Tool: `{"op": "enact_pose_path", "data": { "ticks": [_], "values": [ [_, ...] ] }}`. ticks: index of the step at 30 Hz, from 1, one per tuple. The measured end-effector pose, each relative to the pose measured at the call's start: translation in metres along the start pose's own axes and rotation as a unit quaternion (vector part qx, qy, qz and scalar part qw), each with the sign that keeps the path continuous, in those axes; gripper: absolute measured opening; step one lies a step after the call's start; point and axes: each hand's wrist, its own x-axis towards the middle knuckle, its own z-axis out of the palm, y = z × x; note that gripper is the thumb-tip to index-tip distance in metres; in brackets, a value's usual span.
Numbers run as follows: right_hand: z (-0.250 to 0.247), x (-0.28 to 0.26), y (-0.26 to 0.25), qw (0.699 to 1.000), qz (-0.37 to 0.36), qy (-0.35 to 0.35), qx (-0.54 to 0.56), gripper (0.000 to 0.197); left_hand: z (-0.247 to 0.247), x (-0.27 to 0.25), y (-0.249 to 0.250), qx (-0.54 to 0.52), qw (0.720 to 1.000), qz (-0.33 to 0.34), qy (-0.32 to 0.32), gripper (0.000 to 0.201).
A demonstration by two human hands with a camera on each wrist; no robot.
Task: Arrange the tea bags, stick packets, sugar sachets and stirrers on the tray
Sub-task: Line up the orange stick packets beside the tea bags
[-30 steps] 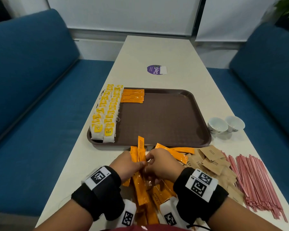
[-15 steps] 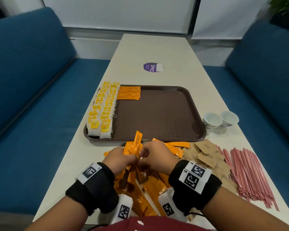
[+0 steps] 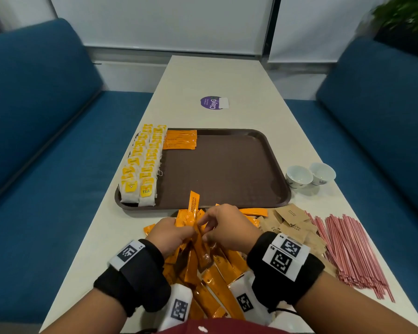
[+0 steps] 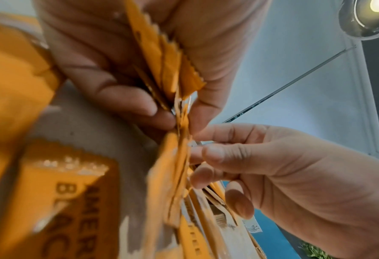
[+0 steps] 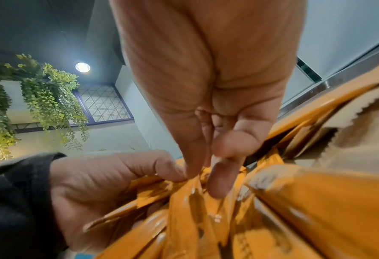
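Head view: my left hand grips a bunch of orange stick packets above the loose pile on the table, just before the brown tray; tea bags line its left edge.
Left wrist view: my right hand pinches the bunch's edge.
Right wrist view: fingertips of my right hand touch the packets.

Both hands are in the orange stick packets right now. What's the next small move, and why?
Probably square up the bunch of stick packets that the left hand grips while the right hand pinches at it, then carry it to the tray. Only a short row of packets lies there beside the tea bags, with bare tray next to it.
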Motion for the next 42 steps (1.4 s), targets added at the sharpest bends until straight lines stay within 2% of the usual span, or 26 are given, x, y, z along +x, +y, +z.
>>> {"op": "enact_pose_path", "data": {
  "ticks": [7,13,15,19,21,24,26,29,30,33,35,37,39,42],
  "values": [
    [-0.010,-0.001,0.012,0.997,-0.001,0.059,0.040,0.034,-0.006,-0.006,-0.003,-0.035,0.999,-0.007,-0.020,0.010],
    [-0.011,0.000,0.017,0.993,-0.001,0.080,0.085,0.013,-0.016,-0.011,0.003,-0.060,0.997,0.026,-0.047,0.010],
    [-0.013,0.001,0.016,0.990,-0.016,0.089,0.106,0.014,-0.017,-0.011,0.008,-0.084,0.994,0.048,-0.048,0.007],
    [-0.018,0.000,0.004,0.983,-0.031,0.058,0.173,0.027,-0.016,-0.008,0.024,-0.117,0.986,0.114,-0.040,0.005],
    [-0.016,0.001,-0.005,0.972,-0.042,0.039,0.226,0.034,-0.012,-0.006,0.033,-0.114,0.982,0.144,-0.048,0.012],
    [-0.014,0.002,-0.020,0.956,-0.063,0.022,0.284,0.044,-0.004,-0.003,0.044,-0.155,0.974,0.158,-0.046,0.011],
    [-0.015,0.006,-0.026,0.948,-0.070,0.023,0.309,0.059,0.000,-0.002,0.049,-0.210,0.967,0.142,-0.038,0.007],
    [-0.014,0.010,-0.026,0.926,-0.072,-0.003,0.370,0.098,0.001,0.001,0.053,-0.258,0.957,0.131,-0.024,0.007],
    [-0.014,0.011,-0.022,0.921,-0.080,-0.017,0.381,0.105,0.000,0.001,0.054,-0.267,0.955,0.128,-0.024,0.007],
    [-0.019,0.006,-0.014,0.936,-0.125,-0.039,0.327,0.107,-0.007,0.001,0.056,-0.341,0.933,0.110,-0.044,0.013],
    [-0.019,-0.001,-0.009,0.963,-0.173,-0.034,0.206,0.125,-0.012,0.000,0.058,-0.405,0.909,0.085,-0.050,0.017],
    [-0.014,-0.004,-0.009,0.976,-0.210,0.031,0.050,0.136,-0.012,-0.002,0.059,-0.438,0.894,0.072,-0.054,0.017],
    [-0.009,-0.001,-0.009,0.963,-0.243,0.099,-0.053,0.141,-0.008,-0.005,0.059,-0.454,0.886,0.069,-0.067,0.016],
    [-0.010,0.007,-0.010,0.944,-0.275,0.147,-0.107,0.139,-0.004,-0.006,0.059,-0.468,0.877,0.065,-0.086,0.016]
  ]
}}
